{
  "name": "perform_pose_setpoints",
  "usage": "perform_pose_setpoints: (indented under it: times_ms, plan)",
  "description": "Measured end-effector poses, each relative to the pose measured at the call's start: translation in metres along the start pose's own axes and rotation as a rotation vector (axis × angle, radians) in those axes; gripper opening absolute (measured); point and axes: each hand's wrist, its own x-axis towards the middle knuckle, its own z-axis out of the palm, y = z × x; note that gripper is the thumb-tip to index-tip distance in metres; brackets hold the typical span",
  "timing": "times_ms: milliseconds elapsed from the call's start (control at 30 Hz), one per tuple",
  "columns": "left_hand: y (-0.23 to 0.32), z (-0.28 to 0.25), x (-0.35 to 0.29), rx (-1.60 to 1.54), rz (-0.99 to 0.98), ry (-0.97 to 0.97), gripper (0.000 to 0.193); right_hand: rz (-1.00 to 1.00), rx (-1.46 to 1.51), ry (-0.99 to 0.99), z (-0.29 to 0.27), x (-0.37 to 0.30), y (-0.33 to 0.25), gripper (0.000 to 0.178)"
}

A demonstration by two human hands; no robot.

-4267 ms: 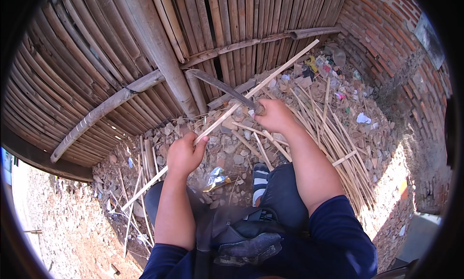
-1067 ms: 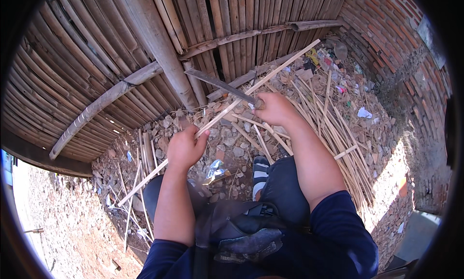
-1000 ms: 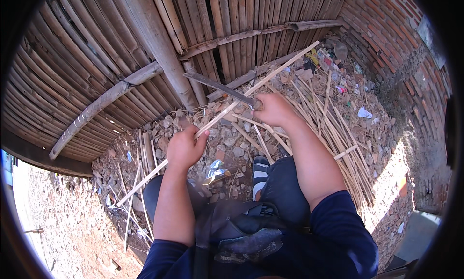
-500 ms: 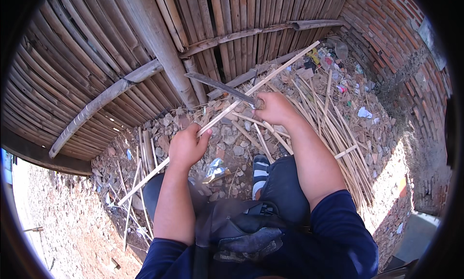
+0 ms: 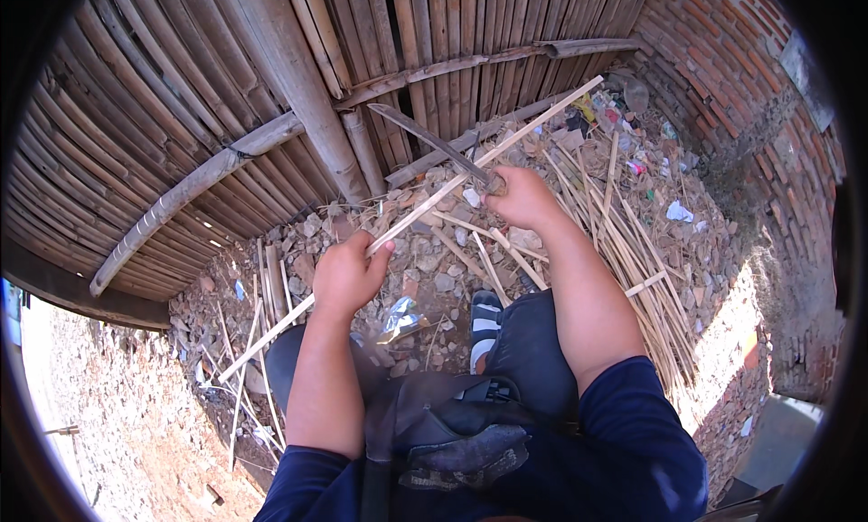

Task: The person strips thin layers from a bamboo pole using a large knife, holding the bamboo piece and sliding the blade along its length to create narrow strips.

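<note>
My left hand (image 5: 347, 275) is closed round a long pale bamboo strip (image 5: 529, 128), which slants from the lower left up to the far right. In my right hand (image 5: 520, 199) is the handle of a machete (image 5: 432, 142). Its long dark blade points up and to the left, lying across the strip a little left of the right hand. The handle is mostly hidden by the fingers. Whether the blade's edge bites into the strip I cannot tell.
A bundle of bamboo strips (image 5: 633, 273) lies on the rubble to the right. Thinner sticks (image 5: 242, 377) lie at the left. A bamboo wall (image 5: 181, 97) with a thick post (image 5: 303, 88) stands ahead, a brick wall (image 5: 723, 61) at the right. Silver foil (image 5: 400, 321) lies between my legs.
My right hand has moved slightly to the right along the strip, and the machete's tip has swung up and to the right. My left hand and the strip have hardly moved.
</note>
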Motion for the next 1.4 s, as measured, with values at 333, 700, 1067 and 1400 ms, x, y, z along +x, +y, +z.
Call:
perform_pose_setpoints:
  times_ms: [333, 700, 1067, 1400]
  plan:
    - [0.002, -0.005, 0.0, 0.004, -0.011, -0.009, 0.041, -0.173, -0.07, 0.0, 0.013, -0.001, -0.005, 0.044]
    - [0.0, -0.001, 0.0, 0.007, -0.007, 0.012, 0.041, -0.118, -0.097, -0.015, 0.014, -0.001, -0.008, 0.05]
    - [0.0, 0.002, 0.001, -0.004, 0.017, 0.014, 0.041, -0.13, -0.034, 0.006, 0.012, -0.002, -0.007, 0.046]
    - [-0.003, 0.002, 0.001, 0.029, 0.021, 0.028, 0.041, -0.119, -0.091, -0.027, 0.009, -0.002, -0.012, 0.044]
